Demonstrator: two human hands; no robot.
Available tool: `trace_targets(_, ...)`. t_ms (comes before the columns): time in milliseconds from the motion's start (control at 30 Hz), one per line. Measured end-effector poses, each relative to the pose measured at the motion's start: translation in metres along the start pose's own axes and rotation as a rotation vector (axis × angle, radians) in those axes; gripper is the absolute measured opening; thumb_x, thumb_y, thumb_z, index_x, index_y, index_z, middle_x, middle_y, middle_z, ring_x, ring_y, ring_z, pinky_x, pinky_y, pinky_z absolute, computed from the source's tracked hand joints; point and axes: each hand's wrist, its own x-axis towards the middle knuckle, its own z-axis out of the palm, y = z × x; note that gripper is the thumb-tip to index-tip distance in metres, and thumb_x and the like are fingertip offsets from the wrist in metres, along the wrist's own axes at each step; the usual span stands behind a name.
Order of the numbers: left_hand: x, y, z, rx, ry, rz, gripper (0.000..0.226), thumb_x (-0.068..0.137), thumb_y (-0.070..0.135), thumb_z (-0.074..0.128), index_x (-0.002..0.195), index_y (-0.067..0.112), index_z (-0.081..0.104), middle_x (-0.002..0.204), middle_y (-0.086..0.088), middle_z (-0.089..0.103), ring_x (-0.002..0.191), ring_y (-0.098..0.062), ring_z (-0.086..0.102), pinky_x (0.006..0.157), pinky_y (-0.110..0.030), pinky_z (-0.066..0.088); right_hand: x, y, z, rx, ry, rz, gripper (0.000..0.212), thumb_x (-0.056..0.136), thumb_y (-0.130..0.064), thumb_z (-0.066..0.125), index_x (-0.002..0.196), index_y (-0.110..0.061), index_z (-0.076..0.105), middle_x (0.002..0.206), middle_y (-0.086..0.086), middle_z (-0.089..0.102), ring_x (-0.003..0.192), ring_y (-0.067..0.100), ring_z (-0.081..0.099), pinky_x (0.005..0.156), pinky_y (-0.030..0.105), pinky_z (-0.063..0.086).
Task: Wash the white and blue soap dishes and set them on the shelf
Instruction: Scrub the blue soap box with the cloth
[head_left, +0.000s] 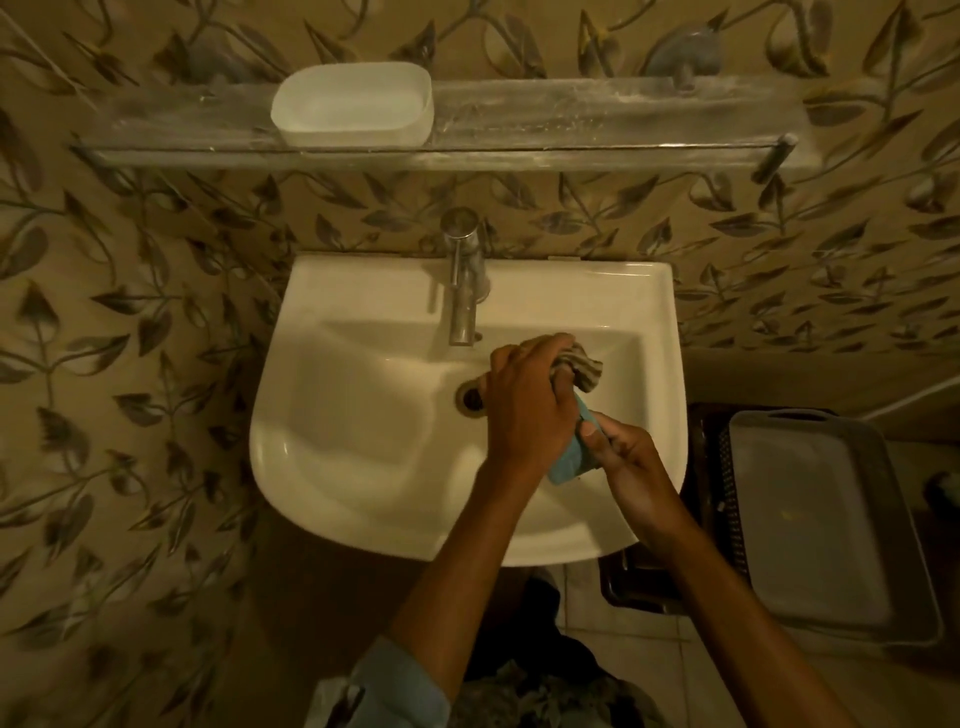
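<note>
Over the sink (322, 467), the left hand (524, 400) grips a striped cloth (584, 366); the right hand (628, 457) pinches the blue soap dish (569, 460).

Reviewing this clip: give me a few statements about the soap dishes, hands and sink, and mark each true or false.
1. The white soap dish sits on the shelf. True.
2. The blue soap dish lies on the shelf. False: both hands hold it over the sink.
3. The left hand grips a striped cloth. True.
4. The right hand is turning the tap. False: it holds the blue dish.
</note>
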Motion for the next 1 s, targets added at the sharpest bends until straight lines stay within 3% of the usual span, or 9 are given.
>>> trace_targets(133,-0.035,0.015,0.012,-0.008,0.036,0.123,0.04,0.089,0.02,0.039,0.124,0.028,0.057,0.128,0.006,0.059,0.125,-0.016,0.039,0.103,-0.032,0.025,0.0,0.001,0.003,0.063,0.088,0.022,0.032,0.101,-0.025,0.041,0.101,-0.029,0.073,0.099,0.003,0.075,0.093,0.018,0.07,0.079,0.027,0.055)
trace_targets(200,-0.048,0.018,0.013,0.0,0.099,0.158,0.044,0.086,0.022,0.033,0.122,0.027,0.059,0.127,0.004,0.06,0.124,-0.016,0.039,0.1,-0.029,0.022,-0.001,-0.001,0.005,0.091,0.09,0.055,0.037,0.102,-0.02,0.04,0.098,-0.037,0.073,0.1,-0.003,0.075,0.096,0.015,0.07,0.081,0.025,0.054)
trace_targets(367,-0.029,0.005,0.003,0.026,0.087,0.128,0.035,0.092,0.022,0.037,0.118,0.022,0.06,0.12,0.002,0.064,0.117,-0.021,0.047,0.092,-0.027,0.026,-0.005,-0.007,0.009,0.034,0.056,-0.019,0.029,0.097,-0.03,0.042,0.097,-0.023,0.07,0.088,0.003,0.073,0.081,0.013,0.068,0.071,0.022,0.053)
trace_targets(533,0.019,-0.013,-0.01,-0.013,0.015,-0.091,0.031,0.096,0.017,0.038,0.119,0.02,0.058,0.119,-0.001,0.062,0.116,-0.023,0.046,0.094,-0.038,0.032,-0.013,-0.008,0.011,0.052,0.009,-0.031,0.027,0.097,-0.03,0.043,0.107,-0.027,0.067,0.099,0.013,0.071,0.087,0.02,0.067,0.071,0.029,0.051)
trace_targets(700,-0.019,0.008,-0.002,-0.073,0.077,0.02,0.032,0.093,0.018,0.036,0.113,0.025,0.061,0.113,0.005,0.064,0.114,-0.016,0.046,0.089,-0.024,0.027,-0.005,-0.012,0.008,0.017,0.053,-0.064,0.032,0.098,-0.032,0.044,0.097,-0.014,0.07,0.089,0.015,0.071,0.082,0.026,0.068,0.071,0.033,0.052)
trace_targets(833,-0.056,0.022,0.011,-0.072,0.13,0.061,0.039,0.09,0.029,0.029,0.118,0.034,0.056,0.122,0.013,0.059,0.125,-0.009,0.037,0.098,-0.026,0.025,-0.005,-0.01,0.007,0.076,0.1,-0.021,0.036,0.101,-0.011,0.042,0.093,-0.027,0.074,0.09,0.003,0.074,0.085,0.018,0.07,0.074,0.024,0.055)
trace_targets(933,-0.038,0.015,0.006,-0.044,0.147,0.066,0.035,0.092,0.025,0.032,0.112,0.027,0.061,0.111,0.008,0.065,0.116,-0.014,0.044,0.09,-0.024,0.026,-0.01,-0.007,0.008,0.032,0.065,-0.027,0.03,0.101,-0.013,0.041,0.1,-0.003,0.069,0.091,0.018,0.071,0.083,0.027,0.069,0.072,0.03,0.053)
trace_targets(1000,-0.016,0.004,-0.001,-0.03,0.139,0.01,0.03,0.095,0.021,0.036,0.11,0.023,0.061,0.107,0.002,0.066,0.11,-0.019,0.048,0.087,-0.028,0.029,-0.013,-0.008,0.009,0.018,0.032,-0.046,0.031,0.1,-0.016,0.041,0.107,-0.001,0.067,0.095,0.019,0.071,0.085,0.025,0.068,0.073,0.031,0.052)
